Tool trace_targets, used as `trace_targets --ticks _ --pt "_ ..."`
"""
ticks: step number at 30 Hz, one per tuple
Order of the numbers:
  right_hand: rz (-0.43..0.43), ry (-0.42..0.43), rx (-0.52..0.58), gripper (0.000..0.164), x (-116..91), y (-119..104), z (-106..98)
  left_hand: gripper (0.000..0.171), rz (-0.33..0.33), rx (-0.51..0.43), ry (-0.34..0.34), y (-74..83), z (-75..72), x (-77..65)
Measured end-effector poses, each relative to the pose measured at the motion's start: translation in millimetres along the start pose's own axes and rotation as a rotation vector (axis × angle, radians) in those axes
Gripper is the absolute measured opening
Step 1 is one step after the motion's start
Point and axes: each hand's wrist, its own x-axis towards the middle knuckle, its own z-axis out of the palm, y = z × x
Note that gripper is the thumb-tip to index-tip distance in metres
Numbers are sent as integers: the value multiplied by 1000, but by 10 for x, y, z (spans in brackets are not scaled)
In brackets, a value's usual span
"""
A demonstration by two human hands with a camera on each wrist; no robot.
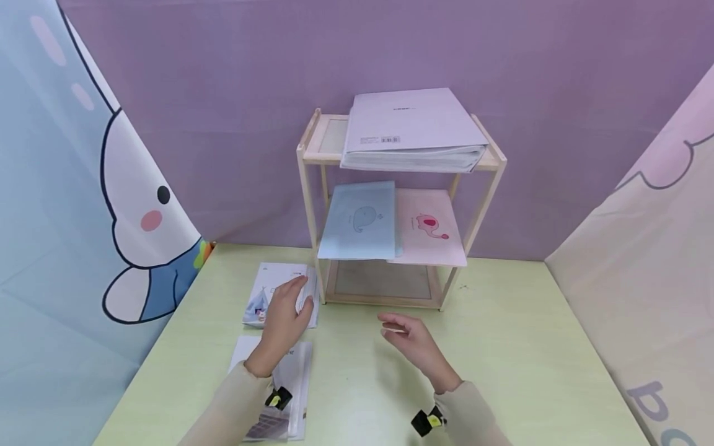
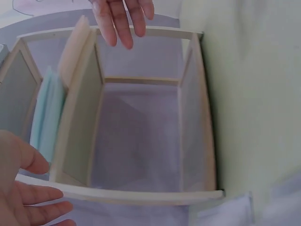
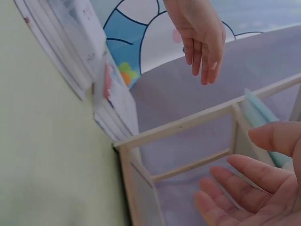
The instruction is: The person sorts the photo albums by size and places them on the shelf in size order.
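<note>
Both arms reach forward from the bottom of the head view, the left arm (image 1: 225,415) slanting up to the right and the right arm (image 1: 480,421) up to the left, the sleeves (image 1: 245,387) stopping at the wrists (image 1: 258,363); the hands are well apart. The left hand (image 1: 284,319) has relaxed, gently bent fingers (image 1: 290,289) and a thumb (image 1: 305,313) held away from them; the right hand (image 1: 417,349) points inward, fingers loosely curved, its palm (image 3: 277,205) showing in the right wrist view.
</note>
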Motion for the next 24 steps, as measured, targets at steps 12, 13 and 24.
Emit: trace_targets --ticks 12,13,24 --pt "47 -86 5 34 -67 177 235 36 -65 34 -36 -251 -10 -226" --pt "54 -89 -12 34 -75 192 247 36 -66 37 -40 -266 -11 -243" --pt "130 -137 -23 37 -132 302 383 36 -171 20 -138 -382 -27 -393"
